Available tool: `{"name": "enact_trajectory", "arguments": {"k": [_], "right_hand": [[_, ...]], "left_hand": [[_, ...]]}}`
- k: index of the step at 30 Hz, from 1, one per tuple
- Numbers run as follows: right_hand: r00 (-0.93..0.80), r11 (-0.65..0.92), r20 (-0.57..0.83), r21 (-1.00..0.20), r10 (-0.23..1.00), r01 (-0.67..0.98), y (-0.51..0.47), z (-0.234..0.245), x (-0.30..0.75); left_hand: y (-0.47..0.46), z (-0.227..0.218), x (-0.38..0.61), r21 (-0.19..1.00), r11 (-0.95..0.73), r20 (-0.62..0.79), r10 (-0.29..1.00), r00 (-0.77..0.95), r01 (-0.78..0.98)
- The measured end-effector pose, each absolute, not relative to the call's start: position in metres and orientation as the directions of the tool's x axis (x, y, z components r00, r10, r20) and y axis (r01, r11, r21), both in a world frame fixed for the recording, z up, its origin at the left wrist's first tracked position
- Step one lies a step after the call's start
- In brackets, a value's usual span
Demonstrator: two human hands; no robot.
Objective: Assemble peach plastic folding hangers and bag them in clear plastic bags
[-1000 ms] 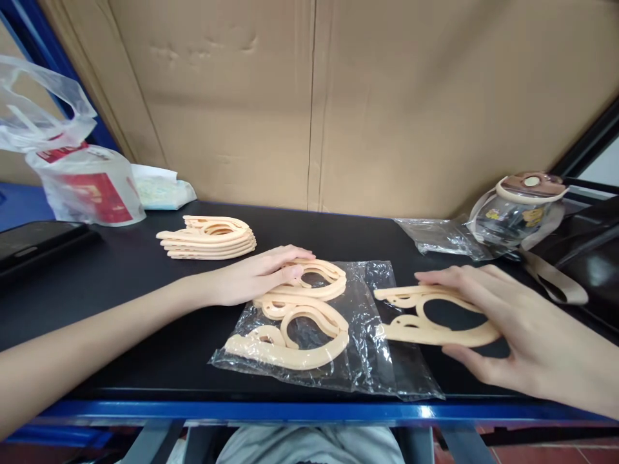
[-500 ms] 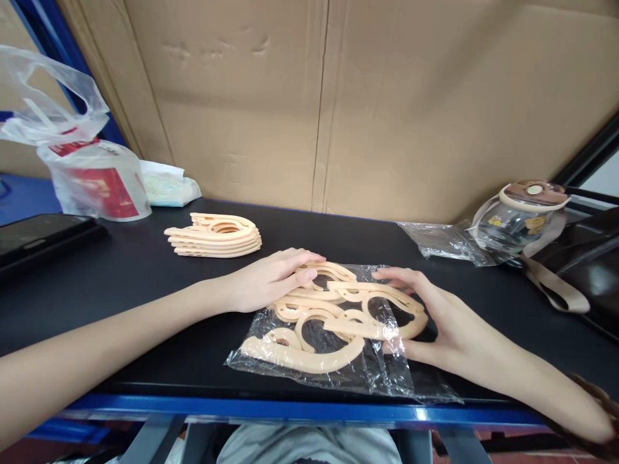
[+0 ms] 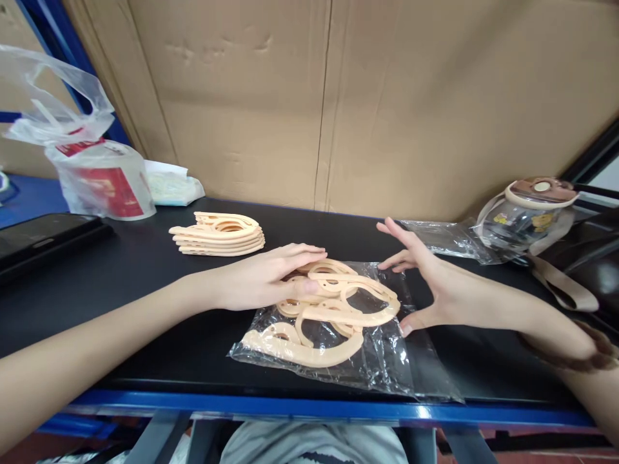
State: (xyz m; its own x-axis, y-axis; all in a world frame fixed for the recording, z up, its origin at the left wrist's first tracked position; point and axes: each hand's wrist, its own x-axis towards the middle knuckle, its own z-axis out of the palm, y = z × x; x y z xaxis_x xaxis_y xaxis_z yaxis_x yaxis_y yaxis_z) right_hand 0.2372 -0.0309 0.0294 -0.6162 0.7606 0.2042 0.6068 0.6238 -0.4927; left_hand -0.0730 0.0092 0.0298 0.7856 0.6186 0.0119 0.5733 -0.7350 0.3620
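Observation:
Several peach plastic hangers [image 3: 333, 303] lie overlapping on a clear plastic bag [image 3: 387, 361] near the front of the black table [image 3: 120, 290]. My left hand [image 3: 264, 280] rests flat on the left end of that pile, fingers stretched over the topmost pieces. My right hand [image 3: 430, 283] hovers just right of the pile with fingers spread wide; its thumb tip is close to the right end of the top hanger and it holds nothing. A neat stack of the same hangers [image 3: 220, 233] sits further back on the left.
A white plastic bag with a red label [image 3: 97, 174] and a packet [image 3: 171, 187] stand at the back left beside a dark phone [image 3: 39, 235]. A clear jar with a beige lid [image 3: 525, 212], another empty clear bag [image 3: 445, 238] and a strap [image 3: 563, 283] lie at the right. Cardboard [image 3: 338, 96] walls the back.
My right hand carried a hanger leftward, laid it on the pile over the bag, then let go and opened wide. My left hand stayed on the pile.

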Motion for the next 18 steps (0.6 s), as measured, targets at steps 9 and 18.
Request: {"name": "enact_trajectory", "arguments": {"k": [9,18], "right_hand": [[-0.63,0.527,0.102,-0.658,0.77,0.537,-0.024,0.033,0.248],[-0.565,0.515,0.204,-0.718,0.8,0.469,-0.03,0.019,0.225]], "left_hand": [[0.005,0.033,-0.075,0.297,-0.755,-0.033,0.603,0.797,0.584],[0.006,0.031,-0.074,0.302,-0.783,0.018,0.574,0.818,0.543]]}}
